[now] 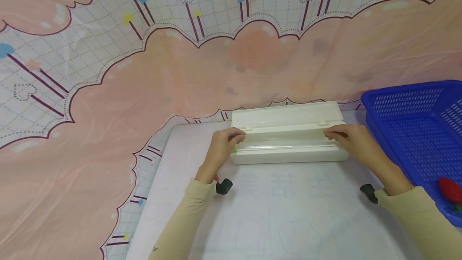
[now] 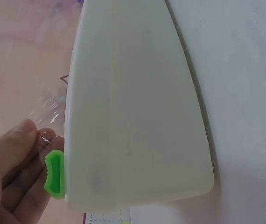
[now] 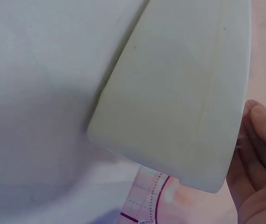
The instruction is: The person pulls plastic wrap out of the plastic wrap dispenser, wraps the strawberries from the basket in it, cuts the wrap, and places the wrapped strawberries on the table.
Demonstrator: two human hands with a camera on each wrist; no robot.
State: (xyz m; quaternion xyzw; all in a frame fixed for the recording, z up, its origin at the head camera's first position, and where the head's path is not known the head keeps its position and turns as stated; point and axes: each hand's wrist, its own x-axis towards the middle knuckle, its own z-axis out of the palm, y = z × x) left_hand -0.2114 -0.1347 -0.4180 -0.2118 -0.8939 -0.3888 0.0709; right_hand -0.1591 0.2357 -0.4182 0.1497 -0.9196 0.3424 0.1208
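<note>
A long white cling film dispenser point(image 1: 288, 156) lies on the white table with its lid point(image 1: 285, 116) tipped back. A green slide cutter point(image 2: 55, 174) sits at its left end. My left hand point(image 1: 221, 144) pinches a corner of clear cling film point(image 2: 49, 109) between thumb and fingertips, just above that cutter. At the other end, my right hand point(image 1: 348, 139) has thumb and fingertips pressed together over the dispenser, pinching the film's right side. Between the hands the film looks shiny. The dispenser's front wall point(image 3: 170, 93) hides part of the right fingers.
A blue plastic basket point(image 1: 390, 147) stands close by my right forearm, with a red strawberry-like item point(image 1: 449, 189) in it. Behind the table hangs a pink patterned cloth point(image 1: 252, 67). Black camera mounts point(image 1: 224, 186) are on both wrists.
</note>
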